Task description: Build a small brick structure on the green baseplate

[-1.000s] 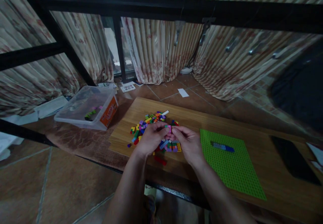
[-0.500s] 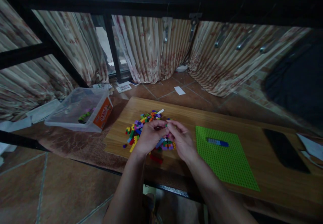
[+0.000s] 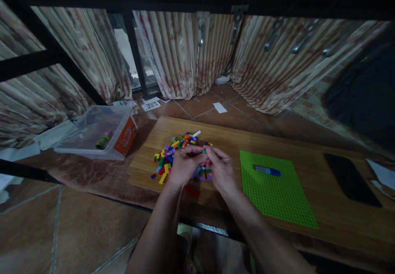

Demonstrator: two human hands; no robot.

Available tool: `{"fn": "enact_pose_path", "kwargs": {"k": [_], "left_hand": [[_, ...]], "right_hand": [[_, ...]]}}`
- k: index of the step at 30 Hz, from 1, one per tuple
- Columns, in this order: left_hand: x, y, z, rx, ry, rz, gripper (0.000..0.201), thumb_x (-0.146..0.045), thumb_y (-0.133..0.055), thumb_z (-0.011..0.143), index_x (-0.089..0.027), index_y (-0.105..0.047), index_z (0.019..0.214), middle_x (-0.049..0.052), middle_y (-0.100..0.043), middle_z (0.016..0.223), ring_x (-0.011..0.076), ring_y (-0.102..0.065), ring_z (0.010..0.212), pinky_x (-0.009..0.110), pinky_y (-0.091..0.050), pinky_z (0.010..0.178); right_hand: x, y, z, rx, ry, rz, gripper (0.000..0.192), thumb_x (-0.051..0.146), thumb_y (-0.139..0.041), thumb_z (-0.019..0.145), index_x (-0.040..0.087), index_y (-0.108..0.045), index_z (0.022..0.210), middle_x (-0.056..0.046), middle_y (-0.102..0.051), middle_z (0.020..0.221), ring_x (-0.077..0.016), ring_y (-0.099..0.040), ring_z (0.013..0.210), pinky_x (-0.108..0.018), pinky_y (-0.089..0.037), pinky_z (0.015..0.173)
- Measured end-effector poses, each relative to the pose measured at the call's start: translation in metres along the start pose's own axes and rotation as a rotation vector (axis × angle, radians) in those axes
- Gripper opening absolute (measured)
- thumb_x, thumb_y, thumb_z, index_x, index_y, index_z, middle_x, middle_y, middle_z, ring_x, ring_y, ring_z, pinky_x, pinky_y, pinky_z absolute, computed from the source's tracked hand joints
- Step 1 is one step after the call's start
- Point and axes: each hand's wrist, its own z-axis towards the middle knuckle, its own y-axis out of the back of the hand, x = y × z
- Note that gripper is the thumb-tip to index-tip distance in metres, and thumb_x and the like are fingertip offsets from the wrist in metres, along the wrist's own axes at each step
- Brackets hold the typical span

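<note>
We see a wooden board (image 3: 228, 139) | on it, a green plate (image 3: 274, 196) | left of that, a brick pile (image 3: 168, 154) | above the pile, our left hand (image 3: 187, 166) and right hand (image 3: 222, 168), fingertips together, both pinching a small green brick (image 3: 203, 151)

The left hand (image 3: 184, 169) and right hand (image 3: 222, 170) have drawn closer together since a second ago; between their fingertips I see a small green piece (image 3: 203, 151), where mostly pink showed before.
</note>
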Motion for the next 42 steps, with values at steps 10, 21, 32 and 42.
{"fn": "enact_pose_path", "kwargs": {"k": [10, 21, 32, 42], "left_hand": [[0.01, -0.006, 0.004, -0.007, -0.001, 0.024, 0.029, -0.034, -0.079, 0.062, -0.013, -0.067, 0.077, -0.001, -0.064, 0.064, 0.0084, -0.055, 0.054, 0.022, -0.048, 0.058], [0.025, -0.035, 0.004, -0.26, -0.214, 0.15, 0.02, -0.034, -0.061, 0.079, -0.015, -0.062, 0.072, -0.001, -0.061, 0.066, 0.0098, -0.053, 0.061, 0.021, -0.044, 0.06], [0.026, -0.034, 0.005, -0.341, -0.167, 0.071, 0.018, -0.032, -0.059, 0.08, -0.016, -0.062, 0.073, -0.001, -0.062, 0.065, 0.0101, -0.054, 0.057, 0.022, -0.043, 0.056], [0.017, 0.004, 0.017, -0.298, -0.194, 0.457, 0.018, -0.029, -0.057, 0.08, -0.018, -0.061, 0.066, -0.002, -0.056, 0.055, 0.0109, -0.049, 0.051, 0.023, -0.036, 0.054]], "right_hand": [[-0.005, 0.006, 0.004, -0.021, 0.016, -0.04, 0.028, 0.045, -0.074, 0.067, 0.019, -0.074, 0.08, 0.001, -0.067, 0.064, -0.0108, -0.052, 0.052, -0.024, -0.04, 0.05], [0.0, 0.003, 0.001, -0.133, 0.247, -0.332, 0.03, 0.045, -0.059, 0.081, 0.017, -0.071, 0.078, -0.002, -0.068, 0.071, -0.0159, -0.059, 0.068, -0.027, -0.046, 0.067], [-0.006, -0.01, 0.005, -0.24, 0.081, -0.081, 0.027, 0.045, -0.067, 0.07, 0.018, -0.066, 0.074, 0.001, -0.062, 0.063, -0.0113, -0.051, 0.055, -0.024, -0.041, 0.053], [-0.002, 0.01, 0.028, -0.007, 0.09, -0.579, 0.03, 0.047, -0.06, 0.077, 0.019, -0.069, 0.075, 0.004, -0.056, 0.052, -0.0109, -0.044, 0.047, -0.023, -0.031, 0.046]]}}
